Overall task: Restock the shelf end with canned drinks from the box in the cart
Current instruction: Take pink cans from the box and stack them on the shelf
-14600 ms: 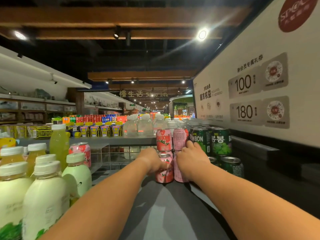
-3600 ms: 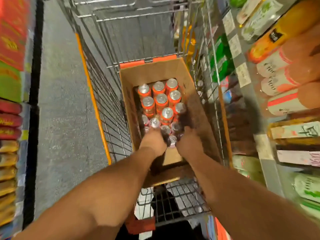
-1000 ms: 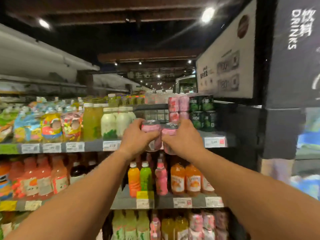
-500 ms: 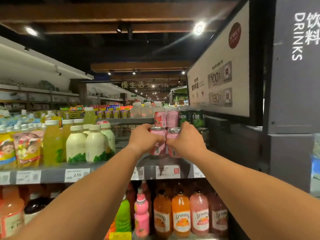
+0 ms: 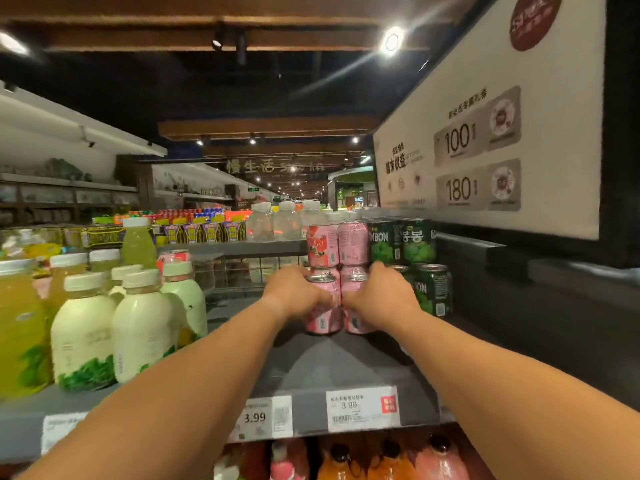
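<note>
Price tags point(image 5: 362, 409) "3.99", green cans point(image 5: 417, 241) "BON"

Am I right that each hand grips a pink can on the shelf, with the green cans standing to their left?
Not quite. The head view shows the left hand and right hand each gripping a pink can on the shelf, but the green cans stand to their right, not their left.
</note>
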`<control>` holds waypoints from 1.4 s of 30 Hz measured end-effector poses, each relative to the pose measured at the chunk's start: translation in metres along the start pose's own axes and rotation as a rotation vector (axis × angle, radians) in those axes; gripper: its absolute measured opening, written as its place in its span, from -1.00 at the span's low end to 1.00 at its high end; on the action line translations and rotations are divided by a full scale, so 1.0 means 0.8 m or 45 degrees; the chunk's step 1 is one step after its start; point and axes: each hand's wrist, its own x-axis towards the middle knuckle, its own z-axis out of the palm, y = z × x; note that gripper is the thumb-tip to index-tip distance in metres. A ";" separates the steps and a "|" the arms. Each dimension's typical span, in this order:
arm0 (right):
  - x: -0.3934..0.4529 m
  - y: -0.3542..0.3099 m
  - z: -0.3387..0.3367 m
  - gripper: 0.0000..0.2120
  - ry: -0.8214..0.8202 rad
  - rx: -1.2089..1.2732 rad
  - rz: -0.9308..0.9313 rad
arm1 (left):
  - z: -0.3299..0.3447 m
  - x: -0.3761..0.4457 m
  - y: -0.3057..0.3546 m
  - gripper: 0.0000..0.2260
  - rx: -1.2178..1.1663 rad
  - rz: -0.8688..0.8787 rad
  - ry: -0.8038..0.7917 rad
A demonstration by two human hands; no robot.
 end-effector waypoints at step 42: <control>0.055 0.027 0.015 -0.62 -0.131 -0.621 -0.369 | 0.012 0.119 -0.017 -0.53 -0.362 -0.106 -0.133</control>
